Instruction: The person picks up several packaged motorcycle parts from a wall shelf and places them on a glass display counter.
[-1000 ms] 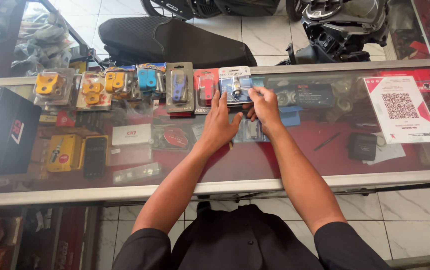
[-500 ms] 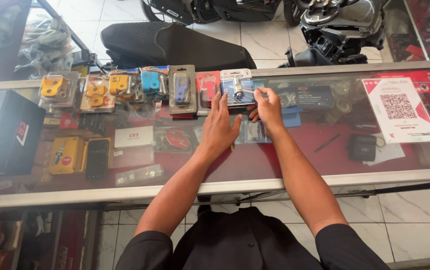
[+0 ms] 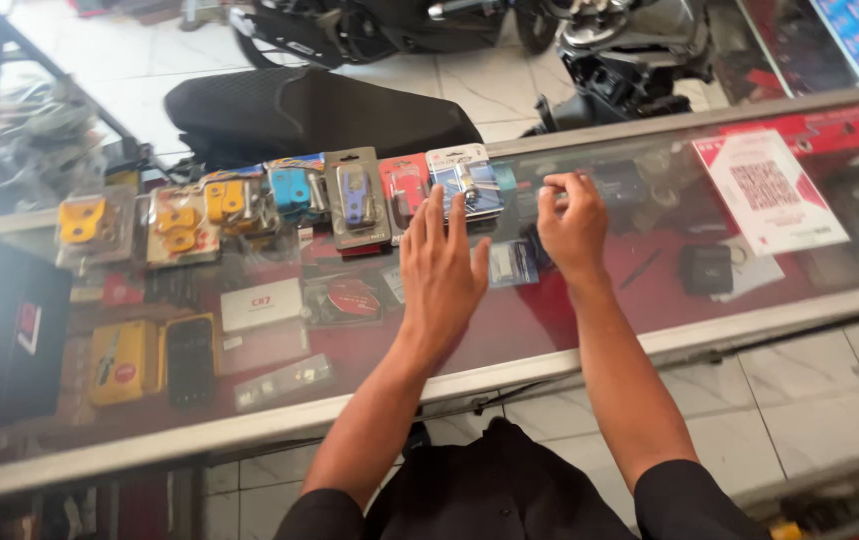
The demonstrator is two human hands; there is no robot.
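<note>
Your long glass-topped display counter with the aluminium edge [image 3: 280, 415] fills the view from nine to three o'clock, red lining and boxed goods showing beneath the pane. Along its far edge, toward twelve o'clock, runs a row of carded blister packs. The last in the row is the clear blister pack with a pale blue-and-white card and a small metal part inside [image 3: 465, 180]. To its left are the red carded pack [image 3: 402, 190] and the grey card with a blue part [image 3: 355, 198]. Half a second ago you had both hands on that pale blue pack; now it lies flat on the glass at the row's right end, released. Your left hand [image 3: 440, 275] floats just at six o'clock of it, fingers spread and empty. Your right hand [image 3: 572, 225] has drawn off to three o'clock of the pack, loosely curled and holding nothing that I can see, though the fingertips are a little blurred. So the pack reads as placed, lined up with its neighbours, and both hands are free. Under the right hand, below the glass, sits a small pale packet [image 3: 512, 263].
</note>
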